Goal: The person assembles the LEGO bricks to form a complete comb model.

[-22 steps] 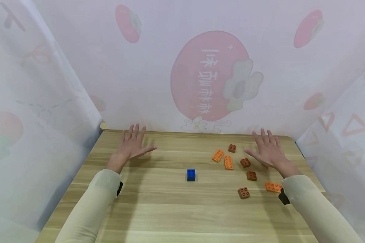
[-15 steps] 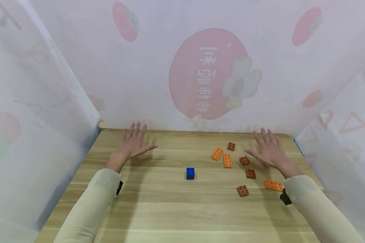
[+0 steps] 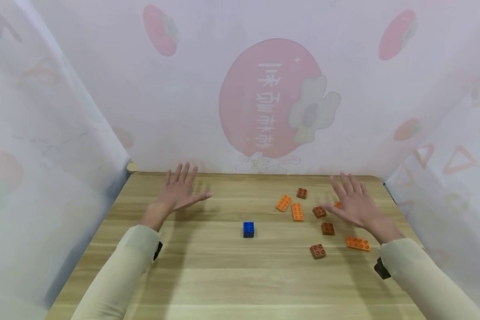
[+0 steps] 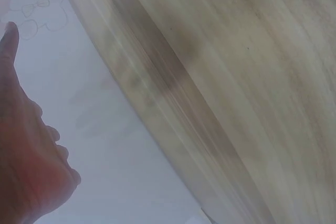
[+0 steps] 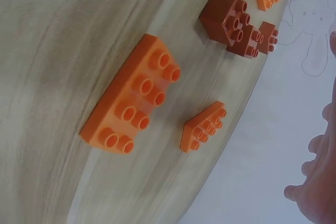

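Note:
My left hand (image 3: 179,193) is spread over the far left of the table, fingers straight and thumb out, holding nothing. On the far right hovers my right hand (image 3: 357,206), also spread, above part of an orange brick (image 3: 338,205). A blue toy brick (image 3: 249,230) stands alone near the middle. Reddish-brown square bricks (image 3: 327,229) lie scattered left of the right hand. Two flat orange bricks (image 3: 298,212) lie close together beyond them. Another orange brick (image 3: 358,243) is near the right wrist; the right wrist view shows its studs up close (image 5: 131,98).
The wooden table (image 3: 224,284) has a pale printed curtain (image 3: 184,111) along its far edge. More curtain hangs at the left (image 3: 36,186) and right sides. Both sleeves (image 3: 120,271) reach across the table's front.
My right hand has shifted slightly right and down, and a bit of orange brick now shows by its thumb. The left hand sits slightly farther right in view. The bricks stay in place.

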`<state>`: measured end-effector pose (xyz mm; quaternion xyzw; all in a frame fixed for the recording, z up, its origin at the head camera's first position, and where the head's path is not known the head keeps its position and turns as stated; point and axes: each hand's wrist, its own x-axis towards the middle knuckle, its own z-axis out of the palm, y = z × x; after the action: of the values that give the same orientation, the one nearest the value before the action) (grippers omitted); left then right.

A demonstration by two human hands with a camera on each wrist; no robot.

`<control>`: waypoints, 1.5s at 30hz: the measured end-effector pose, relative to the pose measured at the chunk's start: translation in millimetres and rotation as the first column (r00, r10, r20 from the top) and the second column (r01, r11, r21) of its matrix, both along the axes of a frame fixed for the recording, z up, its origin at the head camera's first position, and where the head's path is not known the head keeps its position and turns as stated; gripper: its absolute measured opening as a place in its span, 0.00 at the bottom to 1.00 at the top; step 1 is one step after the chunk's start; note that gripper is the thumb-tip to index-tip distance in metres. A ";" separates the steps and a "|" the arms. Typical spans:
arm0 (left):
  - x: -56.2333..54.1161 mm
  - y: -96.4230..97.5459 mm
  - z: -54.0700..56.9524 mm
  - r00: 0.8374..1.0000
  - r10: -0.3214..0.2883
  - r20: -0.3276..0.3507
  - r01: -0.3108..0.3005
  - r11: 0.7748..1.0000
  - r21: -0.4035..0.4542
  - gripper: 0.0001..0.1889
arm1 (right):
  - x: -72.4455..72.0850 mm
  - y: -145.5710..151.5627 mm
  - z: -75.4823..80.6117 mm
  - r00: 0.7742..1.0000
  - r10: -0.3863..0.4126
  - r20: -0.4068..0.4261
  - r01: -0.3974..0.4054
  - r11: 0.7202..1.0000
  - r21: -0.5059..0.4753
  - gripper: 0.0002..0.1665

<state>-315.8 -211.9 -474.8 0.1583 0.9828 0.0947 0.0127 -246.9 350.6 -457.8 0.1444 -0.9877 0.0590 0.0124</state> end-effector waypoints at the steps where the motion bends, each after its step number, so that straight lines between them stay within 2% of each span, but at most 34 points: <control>1: 1.0 0.6 0.1 1.000 -0.005 -0.003 0.005 1.000 0.002 0.58 | 1.3 -0.4 -0.5 1.000 0.008 -0.004 -0.008 1.000 0.002 0.57; 9: 7.1 6.6 -0.1 0.998 -0.045 -0.035 0.044 0.999 -0.031 0.60 | 10.7 -6.2 -3.4 0.995 0.077 -0.066 -0.075 0.997 0.032 0.58; 22: 29.8 30.5 -9.3 0.983 -0.180 -0.044 0.181 0.984 0.003 0.60 | 29.2 -20.1 -1.4 0.985 0.171 -0.029 -0.170 0.985 0.043 0.59; 32: 44.6 52.9 -19.5 0.967 -0.255 0.021 0.254 0.966 0.039 0.62 | 46.7 -23.2 -5.8 0.953 0.293 -0.082 -0.291 0.956 0.028 0.56; 37: 52.0 65.0 -22.6 0.952 -0.300 0.060 0.295 0.952 0.079 0.63 | 54.8 -21.5 -10.6 0.933 0.347 -0.094 -0.344 0.938 0.048 0.54; 43: 59.8 79.3 -28.8 0.936 -0.346 0.061 0.340 0.936 0.085 0.64 | 63.8 -16.7 -20.8 0.922 0.381 -0.068 -0.380 0.925 0.025 0.54; 45: 61.3 84.1 -31.4 0.932 -0.356 0.072 0.350 0.933 0.082 0.64 | 66.2 -15.3 -23.3 0.909 0.409 -0.082 -0.408 0.913 0.019 0.53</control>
<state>-254.5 -127.8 -506.3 0.3283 0.9331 0.1311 0.0664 -180.7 335.3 -481.1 0.3500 -0.9343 0.0534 0.0413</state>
